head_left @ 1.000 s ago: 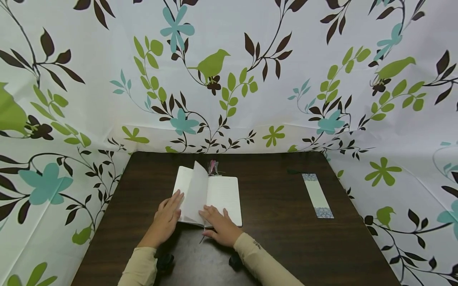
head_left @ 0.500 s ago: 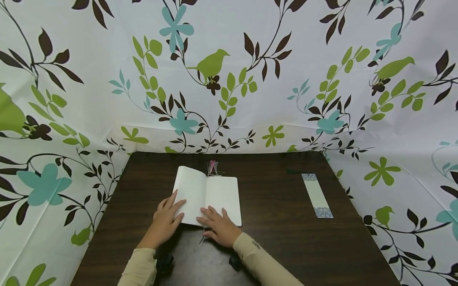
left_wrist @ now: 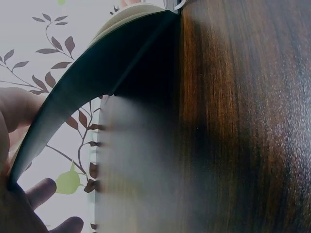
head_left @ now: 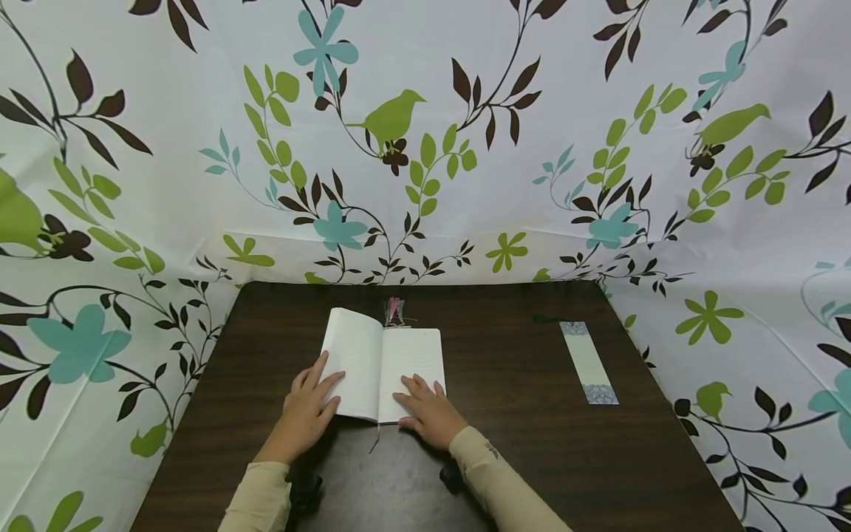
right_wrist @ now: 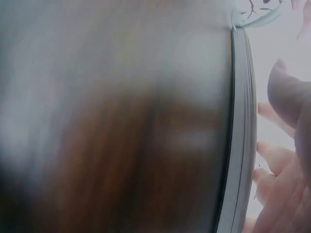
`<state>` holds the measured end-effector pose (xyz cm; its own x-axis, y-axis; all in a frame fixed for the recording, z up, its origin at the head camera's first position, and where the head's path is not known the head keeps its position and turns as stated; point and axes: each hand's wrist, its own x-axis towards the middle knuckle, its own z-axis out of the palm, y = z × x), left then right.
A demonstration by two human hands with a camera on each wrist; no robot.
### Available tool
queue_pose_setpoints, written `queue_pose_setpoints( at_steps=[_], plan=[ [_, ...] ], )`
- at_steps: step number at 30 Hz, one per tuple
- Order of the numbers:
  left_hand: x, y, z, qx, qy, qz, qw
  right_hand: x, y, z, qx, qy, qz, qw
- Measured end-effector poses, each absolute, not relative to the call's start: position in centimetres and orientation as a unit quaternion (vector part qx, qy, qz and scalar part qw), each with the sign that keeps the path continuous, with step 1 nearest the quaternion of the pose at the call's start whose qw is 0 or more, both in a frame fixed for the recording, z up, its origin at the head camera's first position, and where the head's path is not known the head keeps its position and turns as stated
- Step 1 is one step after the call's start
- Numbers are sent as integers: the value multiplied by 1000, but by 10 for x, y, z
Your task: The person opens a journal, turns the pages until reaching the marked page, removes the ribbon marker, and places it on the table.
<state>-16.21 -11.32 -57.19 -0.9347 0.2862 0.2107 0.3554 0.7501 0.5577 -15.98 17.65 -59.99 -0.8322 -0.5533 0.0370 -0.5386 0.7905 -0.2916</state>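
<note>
An open white notebook [head_left: 383, 362] lies flat on the dark wooden table [head_left: 532, 451], near the middle. My left hand [head_left: 318, 393] rests with straight fingers on the lower corner of the left page. My right hand [head_left: 424, 399] lies flat on the lower part of the right page. In the left wrist view the notebook's dark cover [left_wrist: 97, 82] bows up off the table beside my fingers [left_wrist: 46, 191]. The right wrist view shows the notebook's page edge [right_wrist: 240, 136] with my fingers [right_wrist: 272, 155] on it. A thin ribbon [head_left: 374, 440] hangs out of the notebook's near edge.
A long pale bookmark [head_left: 588, 362] with patterned ends lies near the table's right edge. A small pink tassel [head_left: 394, 310] sticks out behind the notebook. A floral curtain [head_left: 465, 148] closes off the back and both sides.
A page that stood upright has come down flat on the left side. My right hand has moved from the notebook's lower middle onto the right page. My left hand has stayed in place.
</note>
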Motion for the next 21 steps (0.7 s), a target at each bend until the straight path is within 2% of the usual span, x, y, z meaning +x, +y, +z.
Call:
queue_pose_setpoints(
  at_steps=[9, 21],
  plan=[
    [-161, -115, -571, -174, -934, -307, 56, -164, 200, -603, -263, 949, -172, 17],
    [-161, -115, -573, -176, -936, -300, 57, -170, 225, -597, -208, 962, -167, 59]
  ],
)
